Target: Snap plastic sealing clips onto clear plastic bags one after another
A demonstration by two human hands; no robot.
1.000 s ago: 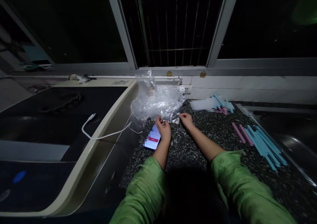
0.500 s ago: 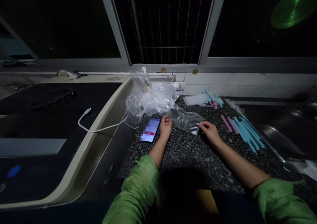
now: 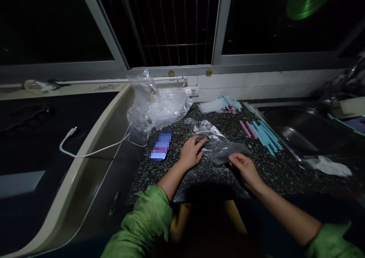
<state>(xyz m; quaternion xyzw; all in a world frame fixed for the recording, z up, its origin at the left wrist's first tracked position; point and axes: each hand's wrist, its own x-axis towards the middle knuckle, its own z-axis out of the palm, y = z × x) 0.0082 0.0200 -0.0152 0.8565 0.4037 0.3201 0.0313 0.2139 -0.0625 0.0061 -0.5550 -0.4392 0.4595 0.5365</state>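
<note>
A clear plastic bag lies crumpled on the dark speckled counter between my hands. My right hand pinches its near right corner between thumb and fingertips. At the bag's left side is my left hand, its fingers stretched out and apart, the tips at the plastic. Left of that hand lies a lit phone. To the right of the bag are several light blue sticks and two pink sticks, side by side in a loose bundle.
A heap of clear plastic bags stands at the back left by a wall socket. Behind, a translucent packet lies with more sticks. A sink is on the right, a washing machine with a white cable on the left.
My left hand has spread its fingers and moved to the bag's side. The bag now lies apart from the heap, nearer to me, its corner still in my right hand. The view has shifted right.
</note>
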